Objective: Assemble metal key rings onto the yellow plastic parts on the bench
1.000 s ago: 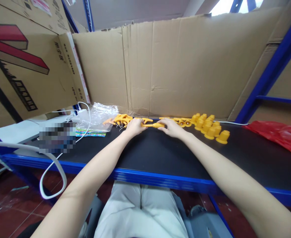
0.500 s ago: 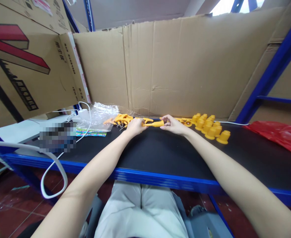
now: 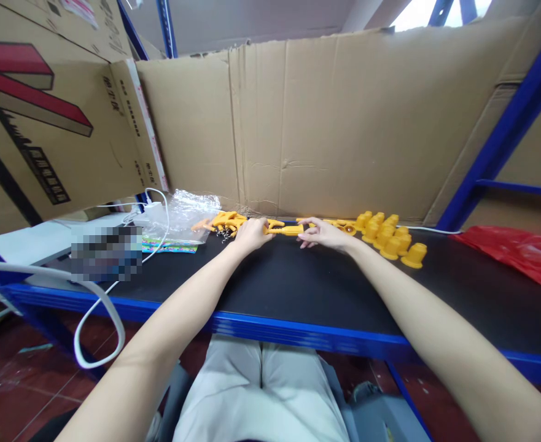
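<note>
My left hand (image 3: 250, 234) is closed round the left end of a long yellow plastic piece (image 3: 288, 230) that lies across the black shelf surface (image 3: 298, 282). At the piece's right end my right hand (image 3: 324, 234) has its fingers stretched out, the fingertips touching or just off the tip. Behind my left hand lies a heap of orange-yellow plastic parts with small metal rings (image 3: 224, 221). To the right of my right hand stand several yellow cone-shaped caps (image 3: 390, 237).
A cardboard sheet (image 3: 334, 123) walls off the back of the shelf, and a printed carton (image 3: 44, 123) leans at the left. A clear plastic bag (image 3: 182, 212) and a white cable (image 3: 104, 301) lie at the left, a red bag (image 3: 519, 252) at the right. Blue shelf posts (image 3: 505, 129) frame the right side.
My right hand lifted its fingers off the yellow piece and then stretched them out flat at its right end. My left hand has kept its hold and place.
</note>
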{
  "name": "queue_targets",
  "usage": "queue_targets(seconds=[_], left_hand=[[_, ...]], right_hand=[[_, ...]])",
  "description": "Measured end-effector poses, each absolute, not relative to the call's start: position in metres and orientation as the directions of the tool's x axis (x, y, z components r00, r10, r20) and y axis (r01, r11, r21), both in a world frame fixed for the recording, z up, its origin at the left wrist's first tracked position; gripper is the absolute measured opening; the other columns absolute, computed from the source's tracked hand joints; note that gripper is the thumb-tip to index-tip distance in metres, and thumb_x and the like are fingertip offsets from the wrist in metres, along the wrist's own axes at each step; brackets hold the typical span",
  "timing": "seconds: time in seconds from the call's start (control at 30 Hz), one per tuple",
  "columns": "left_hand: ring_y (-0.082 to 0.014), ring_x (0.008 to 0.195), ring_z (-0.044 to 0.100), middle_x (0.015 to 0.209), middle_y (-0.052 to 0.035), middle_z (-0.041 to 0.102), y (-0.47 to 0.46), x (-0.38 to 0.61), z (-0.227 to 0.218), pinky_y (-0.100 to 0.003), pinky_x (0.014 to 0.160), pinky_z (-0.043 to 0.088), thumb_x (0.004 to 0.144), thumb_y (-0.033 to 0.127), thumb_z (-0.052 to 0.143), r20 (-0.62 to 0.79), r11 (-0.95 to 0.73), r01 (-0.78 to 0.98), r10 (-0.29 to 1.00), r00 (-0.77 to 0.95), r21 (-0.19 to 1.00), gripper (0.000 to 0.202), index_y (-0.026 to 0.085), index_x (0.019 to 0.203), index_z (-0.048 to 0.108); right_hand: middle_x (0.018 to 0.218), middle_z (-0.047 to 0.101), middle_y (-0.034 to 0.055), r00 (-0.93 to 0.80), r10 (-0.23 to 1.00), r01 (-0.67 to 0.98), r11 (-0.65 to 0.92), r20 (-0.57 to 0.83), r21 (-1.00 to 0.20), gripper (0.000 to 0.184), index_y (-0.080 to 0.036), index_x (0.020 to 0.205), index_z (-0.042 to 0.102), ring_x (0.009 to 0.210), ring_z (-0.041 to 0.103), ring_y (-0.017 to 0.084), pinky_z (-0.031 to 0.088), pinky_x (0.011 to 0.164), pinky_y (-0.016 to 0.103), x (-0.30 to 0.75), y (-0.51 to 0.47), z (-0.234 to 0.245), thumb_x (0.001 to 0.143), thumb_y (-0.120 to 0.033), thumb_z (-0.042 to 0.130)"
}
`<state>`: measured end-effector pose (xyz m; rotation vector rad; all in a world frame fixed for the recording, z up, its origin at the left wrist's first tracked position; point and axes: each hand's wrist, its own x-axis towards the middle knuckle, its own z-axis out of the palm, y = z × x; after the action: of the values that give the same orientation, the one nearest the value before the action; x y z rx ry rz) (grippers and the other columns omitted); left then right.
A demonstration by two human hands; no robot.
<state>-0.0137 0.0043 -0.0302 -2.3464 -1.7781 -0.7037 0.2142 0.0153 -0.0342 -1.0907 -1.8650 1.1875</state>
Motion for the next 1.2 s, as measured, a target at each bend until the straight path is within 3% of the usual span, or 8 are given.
queue_targets(seconds=[0.1, 0.43, 0.6, 0.9, 1.2], left_hand=[[-0.0231, 0.086, 0.061, 0.090, -0.0072, 0.066, 0.0059, -0.0152, -0.0316, -0.029, 0.072, 0.044, 0.072, 0.047, 0.060, 0.430, -0.329, 0.928, 0.873, 0.229, 0.174, 0.037, 0.021, 0.099, 0.060], [-0.0232, 0.086, 0.061, 0.090, -0.0066, 0.066, 0.0059, -0.0161, -0.0326, -0.030, 0.073, 0.044, 0.072, 0.045, 0.061, 0.438, -0.363, 0.918, 0.860, 0.263, 0.161, 0.036, 0.021, 0.099, 0.058], [-0.0232, 0.086, 0.061, 0.090, -0.0065, 0.066, 0.0061, -0.0156, -0.0326, -0.030, 0.073, 0.044, 0.073, 0.045, 0.061, 0.428, -0.349, 0.922, 0.868, 0.251, 0.167, 0.036, 0.021, 0.099, 0.058], [-0.0229, 0.087, 0.061, 0.090, -0.0066, 0.066, 0.0055, -0.0152, -0.0315, -0.030, 0.073, 0.044, 0.072, 0.046, 0.060, 0.421, -0.342, 0.925, 0.872, 0.248, 0.163, 0.036, 0.021, 0.099, 0.059], [-0.0224, 0.085, 0.061, 0.089, -0.0068, 0.066, 0.0050, -0.0149, -0.0315, -0.029, 0.072, 0.044, 0.072, 0.045, 0.060, 0.422, -0.341, 0.925, 0.873, 0.246, 0.165, 0.036, 0.021, 0.099, 0.059]], right_hand=[[0.077, 0.067, 0.0013, -0.466, 0.879, 0.256, 0.243, 0.101, -0.936, 0.048, -0.019, 0.104, 0.041, 0.065, 0.065, 0.013, 0.051, 0.065, 0.027, 0.2186, 0.0175, -0.0355, 0.069, -0.028, 0.073], [0.072, 0.068, 0.0081, -0.430, 0.897, 0.302, 0.246, 0.098, -0.921, 0.034, -0.013, 0.091, 0.053, 0.057, 0.063, 0.013, 0.048, 0.055, 0.024, 0.2147, 0.0119, -0.0315, 0.079, -0.043, 0.062], [0.072, 0.068, 0.0082, -0.416, 0.907, 0.300, 0.205, 0.066, -0.932, 0.030, -0.012, 0.093, 0.053, 0.058, 0.063, 0.013, 0.048, 0.054, 0.023, 0.2130, 0.0092, -0.0290, 0.081, -0.039, 0.060], [0.074, 0.068, 0.0067, -0.425, 0.903, 0.299, 0.205, 0.062, -0.932, 0.042, -0.014, 0.108, 0.045, 0.060, 0.064, 0.014, 0.050, 0.057, 0.025, 0.2157, 0.0134, -0.0332, 0.077, -0.034, 0.066], [0.074, 0.068, 0.0064, -0.440, 0.895, 0.299, 0.224, 0.074, -0.928, 0.046, -0.014, 0.108, 0.046, 0.060, 0.064, 0.014, 0.051, 0.059, 0.026, 0.2180, 0.0176, -0.0375, 0.074, -0.035, 0.069]])
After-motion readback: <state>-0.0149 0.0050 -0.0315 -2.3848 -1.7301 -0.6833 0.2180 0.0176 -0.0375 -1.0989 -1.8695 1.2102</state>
